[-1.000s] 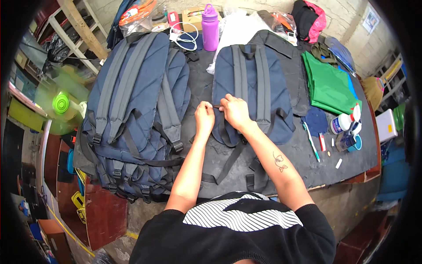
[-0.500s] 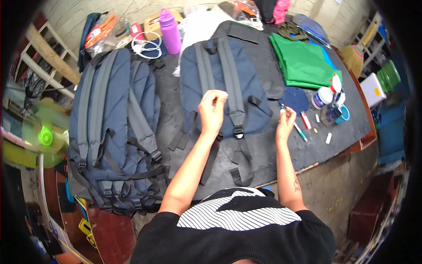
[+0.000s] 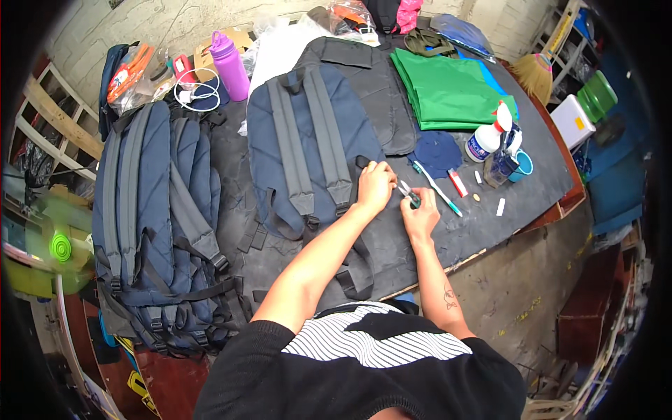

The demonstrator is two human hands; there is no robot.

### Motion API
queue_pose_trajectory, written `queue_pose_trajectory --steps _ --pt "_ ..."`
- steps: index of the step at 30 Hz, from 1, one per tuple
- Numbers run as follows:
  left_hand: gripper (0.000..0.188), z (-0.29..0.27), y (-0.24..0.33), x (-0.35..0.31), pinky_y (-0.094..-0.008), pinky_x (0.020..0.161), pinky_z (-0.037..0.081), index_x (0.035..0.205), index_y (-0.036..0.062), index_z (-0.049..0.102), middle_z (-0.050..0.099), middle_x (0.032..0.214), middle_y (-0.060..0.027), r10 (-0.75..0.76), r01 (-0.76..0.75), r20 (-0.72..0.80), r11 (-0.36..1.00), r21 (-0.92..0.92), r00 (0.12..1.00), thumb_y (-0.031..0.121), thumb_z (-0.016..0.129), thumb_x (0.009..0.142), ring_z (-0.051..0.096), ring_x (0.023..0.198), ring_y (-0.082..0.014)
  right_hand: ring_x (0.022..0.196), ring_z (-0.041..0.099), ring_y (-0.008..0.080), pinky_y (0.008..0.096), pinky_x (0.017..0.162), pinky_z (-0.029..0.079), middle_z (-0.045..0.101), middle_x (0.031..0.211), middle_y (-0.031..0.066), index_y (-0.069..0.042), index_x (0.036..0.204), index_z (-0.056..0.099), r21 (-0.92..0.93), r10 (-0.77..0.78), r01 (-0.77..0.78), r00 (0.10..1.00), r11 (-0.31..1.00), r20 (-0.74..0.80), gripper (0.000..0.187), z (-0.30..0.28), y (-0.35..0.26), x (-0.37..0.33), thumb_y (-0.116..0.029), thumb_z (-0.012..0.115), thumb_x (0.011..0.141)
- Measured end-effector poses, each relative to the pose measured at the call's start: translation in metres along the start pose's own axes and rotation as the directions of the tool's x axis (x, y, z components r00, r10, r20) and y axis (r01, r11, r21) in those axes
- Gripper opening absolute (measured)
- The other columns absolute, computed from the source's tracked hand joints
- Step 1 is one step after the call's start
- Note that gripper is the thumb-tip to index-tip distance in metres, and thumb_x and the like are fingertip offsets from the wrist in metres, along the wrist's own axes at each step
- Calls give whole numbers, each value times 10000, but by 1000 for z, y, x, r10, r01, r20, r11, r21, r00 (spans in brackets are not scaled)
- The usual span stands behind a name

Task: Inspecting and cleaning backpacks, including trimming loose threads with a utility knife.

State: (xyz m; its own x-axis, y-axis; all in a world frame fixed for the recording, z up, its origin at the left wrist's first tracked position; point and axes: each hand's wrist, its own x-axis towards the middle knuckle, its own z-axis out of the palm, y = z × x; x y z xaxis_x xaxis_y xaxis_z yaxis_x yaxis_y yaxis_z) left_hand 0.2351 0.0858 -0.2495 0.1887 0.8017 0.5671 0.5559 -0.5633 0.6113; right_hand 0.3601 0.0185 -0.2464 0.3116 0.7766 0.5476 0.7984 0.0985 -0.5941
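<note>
A dark blue backpack with grey shoulder straps lies straps-up on the black-topped table. At its lower right edge, beside a small black loop, my left hand has its fingers pinched together; what they grip is hidden. My right hand is closed around small thread snips, their metal tips pointing toward my left fingers. The tips appear close to the left hand. Black webbing straps trail from the backpack's lower end toward me.
Several similar backpacks are stacked on the left. Behind stands a purple bottle. Folded green fabric, a spray bottle, a blue cup and a toothbrush lie to the right. The table edge runs near my right arm.
My left hand has moved right, from over the straps to the backpack's lower right edge. My right hand has brought the snips left and close to it. The view has turned slightly.
</note>
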Motion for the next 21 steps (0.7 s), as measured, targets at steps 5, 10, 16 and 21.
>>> queue_pose_trajectory --steps 5,10,16,21 --pt "53 5 -12 5 -412 718 450 710 45 574 582 752 -99 -162 162 14 984 -74 987 41 625 696 552 793 -313 674 615 302 405 607 480 581 788 71 -75 806 607 -58 -67 69 997 996 23 160 8 -3 4 -143 652 669" --pt "56 5 -12 3 -419 712 447 722 35 550 575 747 -117 -144 144 2 986 -89 990 17 602 711 548 780 -328 683 613 300 404 611 475 581 799 70 -75 800 611 -78 -101 105 993 991 54 148 13 -3 6 -141 680 686" --pt "96 -11 4 3 -414 698 437 705 19 533 566 738 -122 -140 125 -70 975 -183 988 47 612 751 550 761 -317 828 595 307 420 706 456 579 902 86 -84 942 617 -78 -15 22 996 997 84 249 13 5 7 -188 681 725" --pt "189 -91 49 -31 -349 688 441 692 -4 573 609 780 -106 95 -99 -28 956 -277 995 116 630 827 581 763 -251 1067 457 343 495 888 347 534 1105 102 -122 1178 569 -286 -11 19 1000 958 29 438 -11 22 16 -327 667 804"
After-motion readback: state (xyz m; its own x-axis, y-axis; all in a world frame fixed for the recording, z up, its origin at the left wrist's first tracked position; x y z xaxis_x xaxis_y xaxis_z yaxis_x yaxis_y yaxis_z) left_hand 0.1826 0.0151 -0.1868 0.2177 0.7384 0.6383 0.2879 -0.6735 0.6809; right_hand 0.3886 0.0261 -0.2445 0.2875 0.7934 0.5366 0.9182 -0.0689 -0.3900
